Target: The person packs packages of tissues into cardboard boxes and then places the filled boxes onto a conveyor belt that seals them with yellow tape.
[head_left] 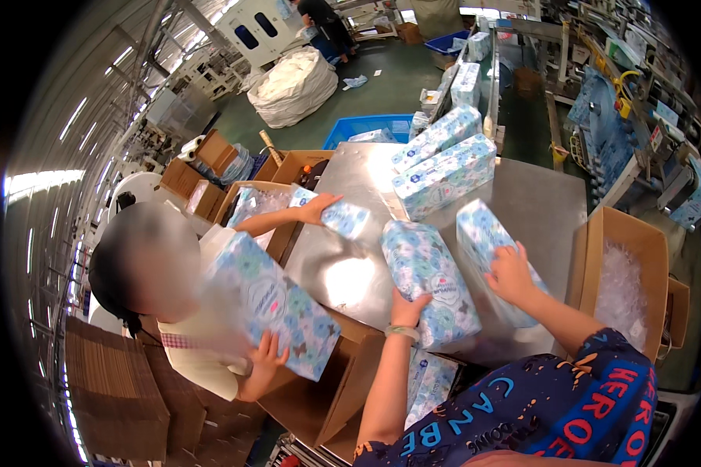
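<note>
My left hand (pixel 410 310) grips the near left side of a plump plastic-wrapped pack (pixel 430 272) with a blue floral print, lying on the metal table (pixel 549 194). To its right, my right hand (pixel 512 274) is closed over a longer floral pack (pixel 483 229), which is slightly blurred. Two more floral packs (pixel 450 175) lie side by side at the table's far edge, where a conveyor ends. Below my left forearm, further floral packs (pixel 430 381) show in part; what holds them is hidden.
At the left a co-worker holds a large floral pack (pixel 276 303) above an open carton (pixel 350 373) and reaches over the table with a smaller pack (pixel 346 218). A carton of clear plastic (pixel 621 288) stands right. The conveyor (pixel 491 86) carries more packs; a blue crate (pixel 366 124) sits beside it.
</note>
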`<state>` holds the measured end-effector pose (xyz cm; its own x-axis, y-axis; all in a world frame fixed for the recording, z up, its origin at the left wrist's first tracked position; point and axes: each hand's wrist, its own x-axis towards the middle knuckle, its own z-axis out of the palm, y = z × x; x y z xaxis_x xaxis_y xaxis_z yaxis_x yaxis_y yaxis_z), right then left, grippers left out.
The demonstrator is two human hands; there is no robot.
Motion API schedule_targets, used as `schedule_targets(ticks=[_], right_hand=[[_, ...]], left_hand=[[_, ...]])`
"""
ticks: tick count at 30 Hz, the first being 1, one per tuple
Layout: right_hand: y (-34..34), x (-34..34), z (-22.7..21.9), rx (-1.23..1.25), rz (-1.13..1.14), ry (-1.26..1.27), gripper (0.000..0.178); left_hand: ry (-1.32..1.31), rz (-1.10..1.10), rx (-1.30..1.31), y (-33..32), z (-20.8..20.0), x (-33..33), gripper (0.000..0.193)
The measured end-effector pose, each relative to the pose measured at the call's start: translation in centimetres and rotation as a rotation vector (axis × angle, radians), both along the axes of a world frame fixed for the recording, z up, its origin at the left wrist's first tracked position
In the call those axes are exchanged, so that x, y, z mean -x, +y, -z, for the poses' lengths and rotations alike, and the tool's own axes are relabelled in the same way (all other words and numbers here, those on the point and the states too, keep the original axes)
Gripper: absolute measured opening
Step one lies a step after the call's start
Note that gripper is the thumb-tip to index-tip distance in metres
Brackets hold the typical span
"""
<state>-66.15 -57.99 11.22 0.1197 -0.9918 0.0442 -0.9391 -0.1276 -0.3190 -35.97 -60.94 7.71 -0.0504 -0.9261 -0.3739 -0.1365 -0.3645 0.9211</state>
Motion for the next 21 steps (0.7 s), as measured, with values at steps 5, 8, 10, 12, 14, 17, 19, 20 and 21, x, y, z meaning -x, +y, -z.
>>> schedule_targets(ticks=[5,8,10,12,14,17,19,20,21], right_hand=[[1.8,-0.9,-0.3,0.057,0.186,0.144,0.093],[-0.5,-1.0,2.2,0.039,0.078,0.114,0.107],[-1.2,-1.5,2.6,0.138,-0.038,0.109,0.105],[0.7,-4.6,-1.9,0.245,-0.125,0.023,0.102],[3.0,-6.2,-4.7,0.452,-0.197,-0.085,0.101],[4.9,-7.5,-6.1,0.647,-0.299,-0.33,0.107],[6.1,-9.3,-8.6,0.721,-0.403,-0.475,0.112],[7.2,-10.9,-10.7,0.716,-0.472,-0.548,0.112],[8.4,-12.8,-12.8,0.702,-0.539,-0.619,0.113]], left_hand=[[0.536,0.022,-0.022,9.5,-8.6,-0.6,0.088],[0.451,0.04,0.252,15.7,-14.4,-3.0,0.094],[0.278,0.064,0.437,19.5,-16.3,-6.0,0.099],[0.134,-0.054,0.388,24.4,-16.9,-9.0,0.096],[-0.323,-0.168,0.518,28.5,-15.5,-11.1,0.085],[-0.794,-0.118,0.595,33.4,-10.7,-14.0,0.085],[-0.893,0.028,0.537,34.4,-7.6,-15.4,0.086],[-0.909,0.107,0.481,34.9,-4.4,-16.3,0.087],[-0.902,0.23,0.439,34.3,-3.3,-16.1,0.086]])
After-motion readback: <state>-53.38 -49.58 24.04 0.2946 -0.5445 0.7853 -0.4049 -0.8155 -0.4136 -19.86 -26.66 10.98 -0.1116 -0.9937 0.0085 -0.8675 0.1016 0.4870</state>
